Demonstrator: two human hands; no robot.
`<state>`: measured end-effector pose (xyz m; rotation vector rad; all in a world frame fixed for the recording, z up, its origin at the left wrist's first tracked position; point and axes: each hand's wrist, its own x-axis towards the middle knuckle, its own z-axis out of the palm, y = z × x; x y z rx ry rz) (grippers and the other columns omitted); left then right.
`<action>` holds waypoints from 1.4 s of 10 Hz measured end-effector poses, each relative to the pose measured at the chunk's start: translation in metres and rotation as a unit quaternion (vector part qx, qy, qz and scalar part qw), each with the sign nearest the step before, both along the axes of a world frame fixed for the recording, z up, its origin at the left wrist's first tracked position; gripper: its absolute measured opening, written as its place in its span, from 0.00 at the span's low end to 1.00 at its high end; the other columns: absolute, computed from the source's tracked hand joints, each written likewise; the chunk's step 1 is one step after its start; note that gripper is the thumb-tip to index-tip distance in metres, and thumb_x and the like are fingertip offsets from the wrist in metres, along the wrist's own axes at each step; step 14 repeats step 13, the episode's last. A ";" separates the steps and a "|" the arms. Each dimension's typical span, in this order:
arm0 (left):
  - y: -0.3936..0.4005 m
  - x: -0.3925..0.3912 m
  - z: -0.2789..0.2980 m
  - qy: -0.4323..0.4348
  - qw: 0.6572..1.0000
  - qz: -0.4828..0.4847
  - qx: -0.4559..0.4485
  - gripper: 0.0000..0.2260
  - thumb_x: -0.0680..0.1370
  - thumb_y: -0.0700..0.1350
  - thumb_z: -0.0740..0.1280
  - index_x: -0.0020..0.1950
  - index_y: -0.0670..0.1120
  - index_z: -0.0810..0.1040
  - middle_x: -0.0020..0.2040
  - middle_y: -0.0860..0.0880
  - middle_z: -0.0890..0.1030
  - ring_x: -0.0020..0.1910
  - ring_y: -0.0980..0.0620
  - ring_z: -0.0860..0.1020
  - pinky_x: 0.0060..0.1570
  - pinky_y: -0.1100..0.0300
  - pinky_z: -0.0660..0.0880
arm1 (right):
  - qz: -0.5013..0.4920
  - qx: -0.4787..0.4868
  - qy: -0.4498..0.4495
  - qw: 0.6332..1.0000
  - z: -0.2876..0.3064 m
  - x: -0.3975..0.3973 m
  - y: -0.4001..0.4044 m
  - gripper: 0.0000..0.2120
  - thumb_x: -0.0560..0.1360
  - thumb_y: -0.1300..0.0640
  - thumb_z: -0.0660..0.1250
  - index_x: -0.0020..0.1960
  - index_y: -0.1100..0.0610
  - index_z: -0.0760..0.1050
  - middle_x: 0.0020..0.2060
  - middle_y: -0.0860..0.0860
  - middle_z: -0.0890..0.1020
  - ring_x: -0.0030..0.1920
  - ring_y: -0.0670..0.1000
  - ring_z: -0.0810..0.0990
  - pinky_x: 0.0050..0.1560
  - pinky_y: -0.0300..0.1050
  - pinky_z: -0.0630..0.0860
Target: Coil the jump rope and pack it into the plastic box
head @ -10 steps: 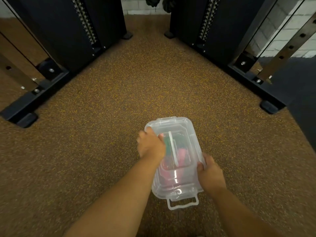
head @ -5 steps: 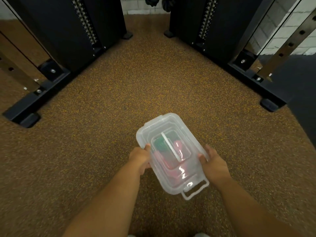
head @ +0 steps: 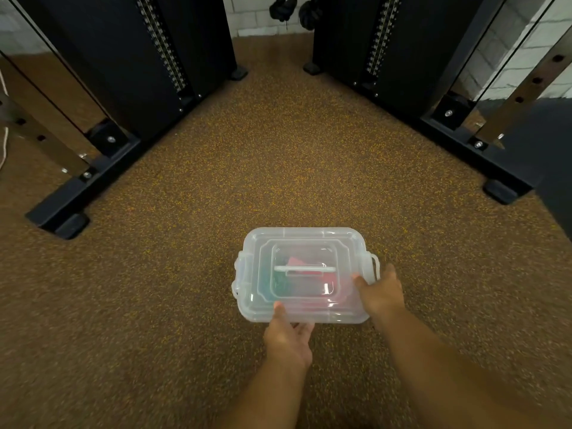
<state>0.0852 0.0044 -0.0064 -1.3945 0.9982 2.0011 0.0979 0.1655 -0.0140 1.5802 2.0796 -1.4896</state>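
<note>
Box is closed, lid on, long side across the view, held over the floor; whether it touches the floor cannot be told. Rope shows through the clear lid as green and red patches inside. Left hand holds the box's near edge, thumb on the lid rim, fingers under. Right hand grips the right end, thumb on the lid, just beside the right latch, which stands out from the wall. Lid handle lies flat, untouched. Left rack base and right rack base flank the box, both well apart from it; bare floor runs ahead between them to the wall.
</note>
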 end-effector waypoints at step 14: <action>-0.065 -0.095 0.005 0.300 0.603 -0.501 -0.543 0.33 0.80 0.54 0.59 0.79 0.43 0.50 0.80 0.43 0.47 0.79 0.44 0.47 0.76 0.46 0.49 | 0.372 0.248 -0.073 0.891 0.033 -0.051 0.007 0.36 0.79 0.55 0.57 0.78 0.52 0.37 0.79 0.55 0.44 0.78 0.57 0.46 0.76 0.59 0.50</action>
